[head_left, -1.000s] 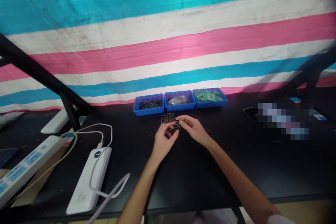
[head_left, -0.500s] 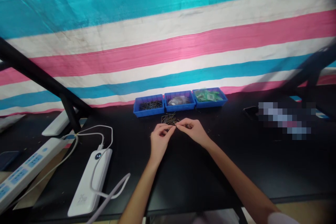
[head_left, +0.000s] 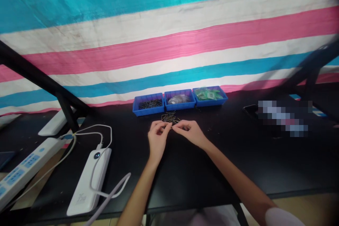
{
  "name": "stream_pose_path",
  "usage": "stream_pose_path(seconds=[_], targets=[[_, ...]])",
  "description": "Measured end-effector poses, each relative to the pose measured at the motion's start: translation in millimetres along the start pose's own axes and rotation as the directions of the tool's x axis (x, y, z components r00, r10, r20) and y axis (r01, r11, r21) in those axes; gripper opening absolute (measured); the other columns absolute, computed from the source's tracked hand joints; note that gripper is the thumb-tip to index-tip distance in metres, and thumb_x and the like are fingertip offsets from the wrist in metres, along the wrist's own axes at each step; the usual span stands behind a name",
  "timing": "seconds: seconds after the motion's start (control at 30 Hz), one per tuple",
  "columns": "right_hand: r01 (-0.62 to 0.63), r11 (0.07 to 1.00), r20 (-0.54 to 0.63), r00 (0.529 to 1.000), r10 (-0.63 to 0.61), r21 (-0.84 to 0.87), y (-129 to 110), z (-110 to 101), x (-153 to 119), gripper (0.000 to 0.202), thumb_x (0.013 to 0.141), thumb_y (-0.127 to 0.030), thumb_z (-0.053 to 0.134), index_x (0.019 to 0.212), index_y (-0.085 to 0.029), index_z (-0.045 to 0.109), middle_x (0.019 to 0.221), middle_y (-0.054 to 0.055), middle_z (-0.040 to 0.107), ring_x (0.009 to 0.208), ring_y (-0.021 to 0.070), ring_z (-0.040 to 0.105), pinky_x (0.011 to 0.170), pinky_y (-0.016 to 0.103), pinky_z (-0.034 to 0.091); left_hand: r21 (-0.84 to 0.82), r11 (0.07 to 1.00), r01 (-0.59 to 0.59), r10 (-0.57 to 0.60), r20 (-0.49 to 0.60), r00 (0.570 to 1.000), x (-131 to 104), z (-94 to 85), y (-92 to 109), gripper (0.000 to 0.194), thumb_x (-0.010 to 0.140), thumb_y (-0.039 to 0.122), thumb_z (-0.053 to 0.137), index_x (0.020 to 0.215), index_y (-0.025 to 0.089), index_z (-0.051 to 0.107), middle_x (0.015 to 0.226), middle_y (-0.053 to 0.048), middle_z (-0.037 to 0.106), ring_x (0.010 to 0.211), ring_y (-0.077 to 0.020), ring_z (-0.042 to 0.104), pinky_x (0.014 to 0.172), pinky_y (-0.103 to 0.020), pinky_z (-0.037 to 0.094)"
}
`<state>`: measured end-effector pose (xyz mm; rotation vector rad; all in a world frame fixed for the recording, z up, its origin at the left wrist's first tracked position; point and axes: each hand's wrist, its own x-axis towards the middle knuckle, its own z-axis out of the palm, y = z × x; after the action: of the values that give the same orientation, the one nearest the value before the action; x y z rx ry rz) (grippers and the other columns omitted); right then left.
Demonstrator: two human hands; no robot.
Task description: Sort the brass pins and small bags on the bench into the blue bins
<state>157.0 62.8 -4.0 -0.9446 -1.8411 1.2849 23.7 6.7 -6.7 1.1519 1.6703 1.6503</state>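
- Striped sheet (head_left: 169, 42) in turquoise, white and pink hangs behind the bench; black table (head_left: 185, 180) below it, with a slanting black frame bar (head_left: 34, 74) at far left.
- Three blue trays in a row at the rear of the table. Left tray (head_left: 148, 111): many thin dark pieces. Middle tray (head_left: 180, 106): clear plastic packets. Right tray (head_left: 211, 102): green packets.
- Loose heap of thin metal pins (head_left: 168, 117) on the tabletop, in front of the left and middle trays, just beyond the fingertips; pins lie at mixed angles. Exact type too small to tell.
- Left hand (head_left: 158, 141): fingers curled, thumb and forefinger brought close at the near edge of the heap. Cannot tell whether a pin is gripped.
- Right hand (head_left: 191, 132): bent inward, thumb and forefinger tips close together, facing the left fingertips and very near them. Grip on a pin likewise cannot be told.
- Left of the arms: white power bank (head_left: 83, 185) lying flat, small round display lit, white cable (head_left: 110, 132) looping from its far end. White power strip (head_left: 26, 169) farther left, set obliquely.
- Right side: dark phone (head_left: 249, 111), beside a pixelated patch, content unreadable.
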Motion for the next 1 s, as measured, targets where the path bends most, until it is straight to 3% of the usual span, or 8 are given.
stream_pose_path(seconds=[0.17, 0.3, 0.43, 0.57, 0.77, 0.9, 1.0], targets=[[-0.053, 0.972, -0.111, 0.991, 0.08, 0.228, 4.0, 1.5, 3.4, 0.023, 0.07, -0.038, 0.064, 0.08, -0.018, 0.07, 0.072, 0.003, 0.067, 0.063, 0.0134, 0.057, 0.06, 0.027, 0.044, 0.051, 0.999, -0.02, 0.017, 0.047, 0.999, 0.2, -0.1, -2.3, 0.018, 0.067, 0.035, 0.069, 0.075, 0.019, 0.069, 0.086, 0.0, 0.052, 0.053, -0.0034, 0.045, 0.05, -0.02, 0.038], [-0.06, 0.961, -0.147, 0.984, 0.103, 0.269, 9.8, 2.3, 5.7, 0.022, 0.068, -0.036, 0.067, 0.079, -0.017, 0.07, 0.072, 0.004, 0.068, 0.065, 0.0141, 0.06, 0.064, 0.028, 0.046, 0.108, 0.994, -0.013, 0.001, 0.11, 0.994, 0.4, 0.0, -3.9, 0.023, 0.065, 0.037, 0.07, 0.08, 0.02, 0.07, 0.09, -0.002, 0.055, 0.053, -0.0037, 0.046, 0.049, -0.02, 0.038], [-0.077, 0.963, -0.193, 0.972, 0.13, 0.26, 13.6, 2.4, 10.8, 0.025, 0.067, -0.036, 0.066, 0.08, -0.016, 0.071, 0.069, 0.004, 0.069, 0.062, 0.014, 0.06, 0.064, 0.028, 0.048, 0.072, 0.996, 0.056, -0.056, -0.007, 0.998, 5.5, -5.5, -1.5, 0.034, 0.07, 0.042, 0.064, 0.096, 0.02, 0.065, 0.091, -0.003, 0.056, 0.053, -0.0041, 0.047, 0.048, -0.018, 0.038], [-0.094, 0.95, -0.132, 0.982, 0.138, 0.297, 7.5, 12.2, 27.8, 0.025, 0.066, -0.034, 0.067, 0.081, -0.015, 0.071, 0.069, 0.005, 0.07, 0.061, 0.0147, 0.062, 0.065, 0.03, 0.05, -0.071, 0.989, 0.132, -0.138, -0.092, 0.986, 12.1, -15.5, -1.0, 0.033, 0.077, 0.044, 0.054, 0.094, 0.017, 0.062, 0.087, -0.003, 0.058, 0.05, -0.0041, 0.046, 0.039, -0.016, 0.031], [0.027, 0.905, -0.024, 1.0, -0.019, 0.424, -11.3, 24.6, 62.3, 0.031, 0.066, -0.029, 0.067, 0.095, -0.019, 0.068, 0.092, 0.005, 0.07, 0.085, 0.0168, 0.065, 0.086, 0.033, 0.048, -0.141, 0.979, 0.145, -0.159, -0.094, 0.983, 15.7, -22.3, -6.1, 0.03, 0.078, 0.04, 0.051, 0.095, 0.017, 0.061, 0.071, 0.0, 0.055, 0.047, -0.0051, 0.045, 0.036, -0.016, 0.027], [0.026, 0.951, -0.014, 1.0, -0.022, 0.307, -4.2, 16.8, 56.0, 0.02, 0.068, -0.029, 0.065, 0.084, -0.017, 0.069, 0.087, 0.005, 0.071, 0.081, 0.0172, 0.065, 0.081, 0.032, 0.049, -0.136, 0.98, 0.146, -0.157, -0.075, 0.985, 14.3, -21.1, -7.0, 0.028, 0.077, 0.037, 0.052, 0.094, 0.017, 0.061, 0.07, 0.0, 0.055, 0.047, -0.0055, 0.045, 0.037, -0.016, 0.028], [0.048, 0.998, -0.024, 0.999, -0.047, 0.049, 8.0, 5.8, 38.6, 0.016, 0.072, -0.028, 0.061, 0.08, -0.017, 0.07, 0.079, 0.005, 0.071, 0.073, 0.0162, 0.064, 0.068, 0.029, 0.049, -0.136, 0.98, 0.144, -0.153, -0.053, 0.987, 11.6, -19.0, -4.9, 0.026, 0.077, 0.035, 0.052, 0.093, 0.017, 0.061, 0.07, 0.0, 0.056, 0.048, -0.0056, 0.044, 0.037, -0.016, 0.028]])
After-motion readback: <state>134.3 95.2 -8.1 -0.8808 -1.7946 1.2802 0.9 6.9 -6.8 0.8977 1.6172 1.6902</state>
